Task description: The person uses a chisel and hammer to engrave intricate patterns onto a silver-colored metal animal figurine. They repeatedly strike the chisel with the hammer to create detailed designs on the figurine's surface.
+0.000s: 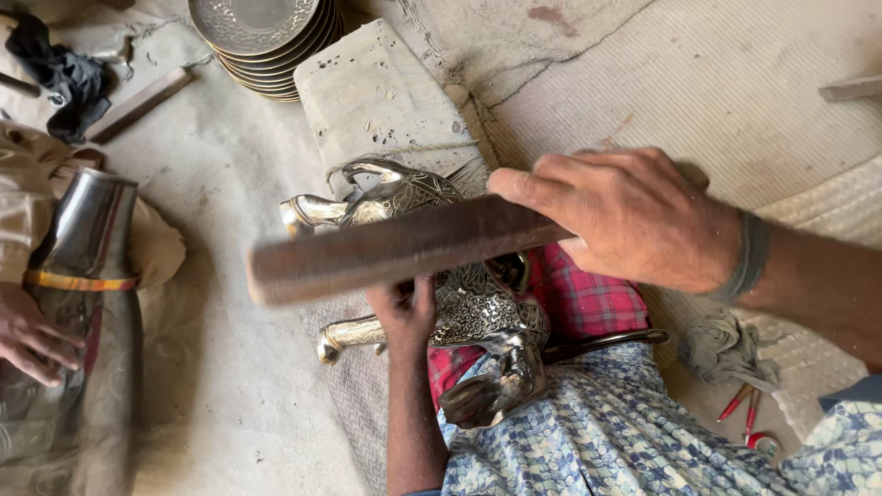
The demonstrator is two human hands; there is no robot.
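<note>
Engraved metal figurine [459,303] is pinned on the lap by the left hand [404,312], fingers pressed against it for steadiness, while a wooden bar [386,248] is clenched in the right hand [634,220] above.

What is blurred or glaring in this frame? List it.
Head view: the wooden bar in the right hand is motion-blurred toward its left end; the left hand and engraved metal figure are fairly sharp; the tall vase at left is soft, with bright highlights; daylight is even, shadows soft.
</note>
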